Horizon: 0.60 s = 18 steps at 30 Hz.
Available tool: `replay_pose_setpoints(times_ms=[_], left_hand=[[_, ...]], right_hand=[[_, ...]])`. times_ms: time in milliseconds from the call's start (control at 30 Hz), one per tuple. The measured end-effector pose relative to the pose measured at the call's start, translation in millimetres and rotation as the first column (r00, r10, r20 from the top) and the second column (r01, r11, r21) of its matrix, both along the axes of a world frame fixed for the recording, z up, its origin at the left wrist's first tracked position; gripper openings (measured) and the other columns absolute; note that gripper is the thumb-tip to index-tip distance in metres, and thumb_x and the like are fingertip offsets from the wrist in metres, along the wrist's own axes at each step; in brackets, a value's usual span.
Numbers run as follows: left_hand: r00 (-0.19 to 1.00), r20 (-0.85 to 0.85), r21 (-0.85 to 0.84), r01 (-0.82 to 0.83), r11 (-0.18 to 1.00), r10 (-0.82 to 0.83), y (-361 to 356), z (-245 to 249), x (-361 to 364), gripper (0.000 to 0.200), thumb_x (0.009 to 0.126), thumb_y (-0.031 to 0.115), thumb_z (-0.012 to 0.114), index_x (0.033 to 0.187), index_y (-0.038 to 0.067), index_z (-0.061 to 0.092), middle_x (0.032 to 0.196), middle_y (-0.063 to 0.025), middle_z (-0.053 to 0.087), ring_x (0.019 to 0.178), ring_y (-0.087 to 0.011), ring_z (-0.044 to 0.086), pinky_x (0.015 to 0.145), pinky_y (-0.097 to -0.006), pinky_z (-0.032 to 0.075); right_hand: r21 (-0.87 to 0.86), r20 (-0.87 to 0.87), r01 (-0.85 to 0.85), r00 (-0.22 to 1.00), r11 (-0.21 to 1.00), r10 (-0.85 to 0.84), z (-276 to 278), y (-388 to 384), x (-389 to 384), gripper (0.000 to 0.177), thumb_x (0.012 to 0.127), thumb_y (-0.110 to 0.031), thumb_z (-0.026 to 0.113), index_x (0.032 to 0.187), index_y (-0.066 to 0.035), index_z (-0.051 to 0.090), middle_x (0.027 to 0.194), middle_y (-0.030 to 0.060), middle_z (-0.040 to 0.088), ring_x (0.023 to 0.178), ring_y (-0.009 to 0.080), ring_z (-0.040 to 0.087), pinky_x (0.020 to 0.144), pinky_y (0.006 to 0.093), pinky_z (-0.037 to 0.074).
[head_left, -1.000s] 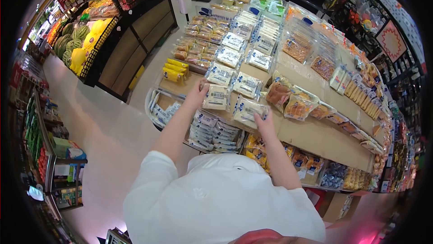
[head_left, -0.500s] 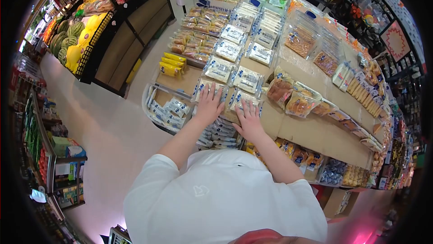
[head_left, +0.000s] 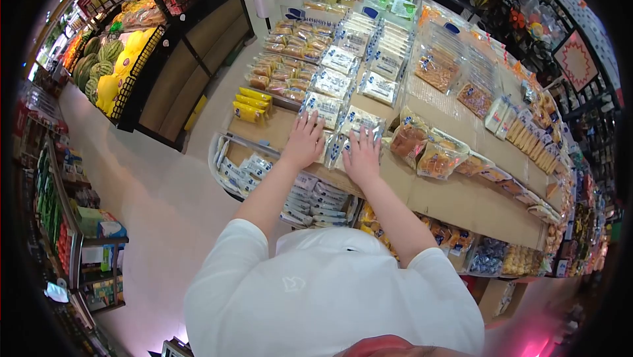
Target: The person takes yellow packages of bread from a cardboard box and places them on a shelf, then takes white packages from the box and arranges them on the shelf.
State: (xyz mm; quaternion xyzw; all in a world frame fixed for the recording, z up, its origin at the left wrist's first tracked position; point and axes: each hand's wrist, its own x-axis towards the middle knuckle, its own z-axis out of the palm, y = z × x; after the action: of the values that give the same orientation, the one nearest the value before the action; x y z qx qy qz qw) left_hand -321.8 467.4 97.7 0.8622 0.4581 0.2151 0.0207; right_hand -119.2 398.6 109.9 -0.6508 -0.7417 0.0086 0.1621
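Note:
My left hand (head_left: 304, 142) lies palm down, fingers spread, over the near end of a row of flat clear-and-white packets with blue print. Just beyond its fingertips is one such packet (head_left: 322, 107). Beside it, my right hand (head_left: 362, 158) rests with outstretched fingers on the neighbouring row, its fingertips at another packet (head_left: 362, 122). Both hands partly cover the nearest packets. What is inside the packets I cannot make out. Bare cardboard (head_left: 333, 177) shows between the packets and the display's front edge.
Bagged round breads (head_left: 440, 157) lie right of my right hand. Yellow packs (head_left: 252, 104) and wrapped buns (head_left: 283, 70) are to the left. Below the front edge, a lower shelf holds small white packets (head_left: 316, 200). A fruit stand (head_left: 184, 66) stands across the aisle at left.
Both hands have moved a little forward over the display. The nearest packets have slid away from the front edge, and more bare cardboard shows in front of them.

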Motion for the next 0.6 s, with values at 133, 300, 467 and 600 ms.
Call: replay_pose_setpoints(times_ms=[133,300,467,600], left_hand=[[1.000,0.015,-0.015,-0.017,1.000,0.018,-3,-3,3,0.051,0.092,0.031,0.048,0.137,0.007,0.045,0.147,-0.0184,0.035,0.137,-0.0399,0.028,0.112,-0.0534,0.020],[0.999,0.034,0.005,-0.019,1.000,0.019,-5,-1,4,0.050,0.092,0.030,0.049,0.136,0.006,0.046,0.147,-0.0192,0.035,0.136,-0.0401,0.030,0.112,-0.0539,0.021],[0.999,0.020,0.018,-0.027,0.999,0.026,-9,1,5,0.050,0.092,0.028,0.049,0.136,0.006,0.046,0.148,-0.0188,0.035,0.137,-0.0401,0.029,0.111,-0.0536,0.023],[0.999,0.033,0.008,-0.029,1.000,0.029,-8,-3,2,0.050,0.092,0.030,0.049,0.137,0.007,0.046,0.148,-0.0181,0.034,0.137,-0.0394,0.029,0.111,-0.0535,0.022]], right_hand=[[0.014,0.004,0.009,1.000,1.000,-0.009,1,0,-1,0.055,0.089,-0.033,0.053,0.137,-0.006,0.045,0.148,0.0237,0.032,0.139,0.0417,0.024,0.113,0.0571,0.013],[0.042,-0.005,0.019,1.000,0.999,-0.019,2,-1,-4,0.053,0.089,-0.032,0.052,0.135,-0.005,0.046,0.146,0.0229,0.034,0.139,0.0413,0.025,0.114,0.0569,0.013],[0.041,0.024,0.029,0.999,0.999,-0.030,-8,0,-9,0.056,0.090,-0.033,0.052,0.136,-0.003,0.044,0.147,0.0217,0.034,0.139,0.0409,0.025,0.113,0.0569,0.013],[-0.018,0.026,0.034,0.999,0.999,-0.034,-7,2,-9,0.058,0.091,-0.034,0.051,0.139,-0.003,0.040,0.148,0.0215,0.031,0.140,0.0407,0.022,0.114,0.0552,0.013]])
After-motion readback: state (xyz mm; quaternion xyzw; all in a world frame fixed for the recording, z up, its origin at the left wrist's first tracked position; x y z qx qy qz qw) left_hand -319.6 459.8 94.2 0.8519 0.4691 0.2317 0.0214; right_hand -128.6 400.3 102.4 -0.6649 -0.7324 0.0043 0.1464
